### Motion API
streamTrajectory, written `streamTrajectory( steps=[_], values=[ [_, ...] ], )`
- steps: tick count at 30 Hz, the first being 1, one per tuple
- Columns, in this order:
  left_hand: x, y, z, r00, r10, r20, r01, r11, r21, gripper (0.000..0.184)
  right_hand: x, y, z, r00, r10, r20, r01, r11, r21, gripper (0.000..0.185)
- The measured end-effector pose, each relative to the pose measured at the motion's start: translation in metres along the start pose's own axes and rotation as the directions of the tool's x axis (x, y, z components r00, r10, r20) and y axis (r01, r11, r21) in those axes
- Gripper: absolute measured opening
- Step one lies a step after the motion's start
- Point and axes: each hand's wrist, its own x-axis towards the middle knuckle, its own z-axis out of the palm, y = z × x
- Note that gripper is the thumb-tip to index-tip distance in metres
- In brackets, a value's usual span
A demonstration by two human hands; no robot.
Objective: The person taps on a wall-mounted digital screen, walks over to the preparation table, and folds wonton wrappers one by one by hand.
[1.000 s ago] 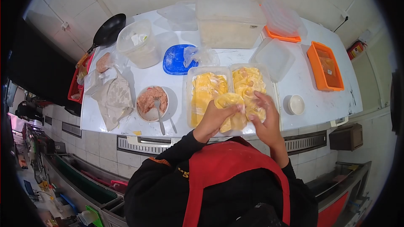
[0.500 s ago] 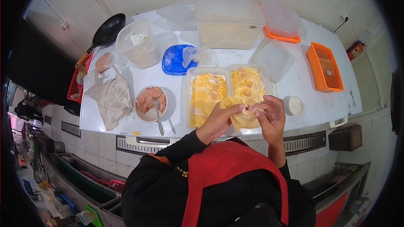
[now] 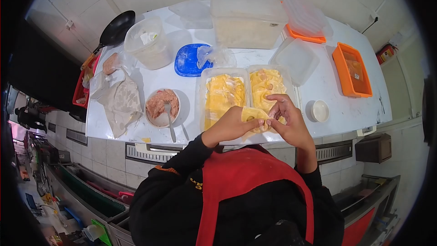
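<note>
Between my two hands is a yellow dough wrapper, with a small fold or hollow near its middle. My left hand pinches its left and lower edge, thumb pointing right. My right hand grips the right edge between thumb and fingers. Both hands are above the near end of two clear plastic trays. The left tray contains stacked yellow wrappers; the right tray contains folded yellow pieces, partly hidden by my right hand. Whether filling is inside the held wrapper is hard to see.
Left of the trays, a white bowl contains minced meat and a fork. A small white cup stands right. Farther back are a blue lid, clear tubs, a large bin and an orange basket.
The wrapper has been gathered into a smaller, more folded shape. My left hand has turned over its lower edge, and my right hand's fingers have shifted up. The view has tilted slightly.
</note>
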Motion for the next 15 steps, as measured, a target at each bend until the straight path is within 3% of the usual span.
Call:
streamTrajectory(
  steps=[3,6,12,15],
  values=[
    [0.000,-0.003,0.006,0.995,-0.051,-0.085,0.051,0.999,0.003,0.030,0.001,0.013,0.004,1.000,0.018,-0.023,-0.016,0.996,0.090,0.048],
    [0.005,-0.014,0.007,0.989,-0.123,-0.082,0.117,0.991,-0.071,0.022,0.002,0.025,0.006,0.992,0.124,-0.014,-0.114,0.948,0.299,0.047],
    [0.006,-0.045,0.026,0.973,-0.230,-0.019,0.226,0.967,-0.118,0.021,-0.019,0.050,0.021,0.979,0.185,-0.090,-0.151,0.944,0.294,0.040],
    [0.004,-0.047,0.034,0.987,-0.155,0.052,0.162,0.970,-0.180,0.025,-0.029,0.072,0.013,0.974,0.219,-0.056,-0.181,0.905,0.386,0.041]
  ],
)
